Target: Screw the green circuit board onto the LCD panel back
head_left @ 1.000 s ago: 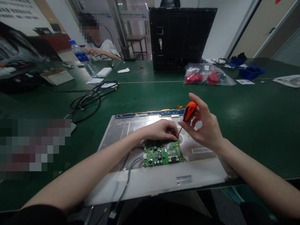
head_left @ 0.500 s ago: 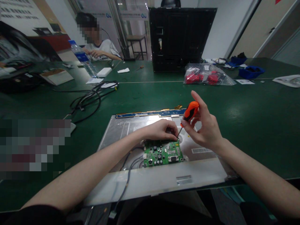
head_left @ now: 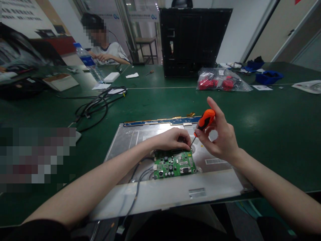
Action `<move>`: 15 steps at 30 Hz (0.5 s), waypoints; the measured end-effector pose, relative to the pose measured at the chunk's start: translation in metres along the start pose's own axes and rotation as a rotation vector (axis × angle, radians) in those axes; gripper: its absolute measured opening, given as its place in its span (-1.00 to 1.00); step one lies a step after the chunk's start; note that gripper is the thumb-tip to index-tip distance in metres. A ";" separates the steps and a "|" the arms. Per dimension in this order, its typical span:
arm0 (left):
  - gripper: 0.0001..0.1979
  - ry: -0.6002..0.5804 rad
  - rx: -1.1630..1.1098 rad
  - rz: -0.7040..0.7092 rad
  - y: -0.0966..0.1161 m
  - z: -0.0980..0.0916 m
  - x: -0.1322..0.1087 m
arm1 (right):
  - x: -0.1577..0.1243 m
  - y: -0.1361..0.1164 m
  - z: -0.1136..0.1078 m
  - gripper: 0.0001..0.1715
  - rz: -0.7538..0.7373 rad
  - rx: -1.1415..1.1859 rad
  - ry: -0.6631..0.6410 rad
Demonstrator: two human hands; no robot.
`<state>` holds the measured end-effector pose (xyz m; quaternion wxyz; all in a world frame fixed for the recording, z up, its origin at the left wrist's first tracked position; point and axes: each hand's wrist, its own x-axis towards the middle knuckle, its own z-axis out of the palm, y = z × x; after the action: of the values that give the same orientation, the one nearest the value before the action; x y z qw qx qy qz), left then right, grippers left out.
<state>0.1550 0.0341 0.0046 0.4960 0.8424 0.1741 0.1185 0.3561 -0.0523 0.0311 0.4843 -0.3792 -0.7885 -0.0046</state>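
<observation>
right hand: thumb and fingers closed on an orange-and-black screwdriver, one finger raised, shaft slanting down to the far right corner of a green circuit board. left hand arched over the board's far edge, fingers bunched narrow beside the screwdriver tip; cannot tell whether they pinch anything. board lies on a metal-backed panel on the green bench, grey cables leaving its left side.
</observation>
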 end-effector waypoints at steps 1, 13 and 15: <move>-0.91 -0.002 0.000 0.000 0.000 0.000 0.000 | 0.000 0.000 0.000 -0.06 0.000 0.003 -0.001; -0.94 -0.007 -0.004 -0.005 0.000 -0.001 0.000 | 0.000 0.001 0.000 0.00 0.023 0.029 -0.036; -0.96 -0.010 -0.005 -0.010 -0.001 -0.001 0.000 | 0.000 0.001 0.000 0.00 0.027 0.044 -0.050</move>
<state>0.1543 0.0351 0.0045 0.4997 0.8408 0.1755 0.1121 0.3572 -0.0518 0.0307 0.4727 -0.3790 -0.7950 0.0290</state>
